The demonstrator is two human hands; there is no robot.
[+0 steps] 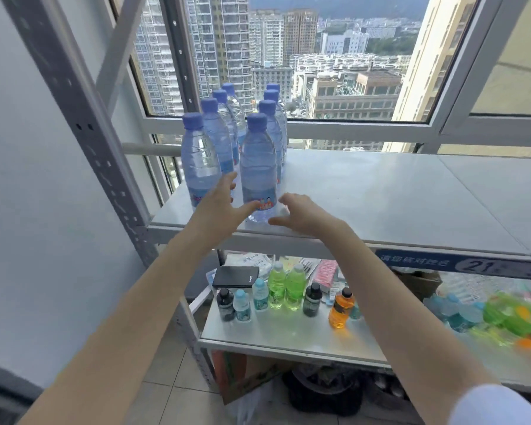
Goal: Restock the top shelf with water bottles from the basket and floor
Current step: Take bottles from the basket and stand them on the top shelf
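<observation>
Water bottles [218, 133] in two rows on top shelf [365, 194], left hand [218, 207] and right hand [301, 213] flanking nearest bottle [258, 167], fingers [228, 183] released

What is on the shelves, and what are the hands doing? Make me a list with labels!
Top shelf: eight water bottles, two rows, upright
Left hand: open, at the front bottles
Right hand: open, beside the front right bottle
Lower shelf: green bottles, orange bottle, black notebook

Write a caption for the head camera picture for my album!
Left hand and right hand flank the nearest water bottle standing on the top shelf.
</observation>
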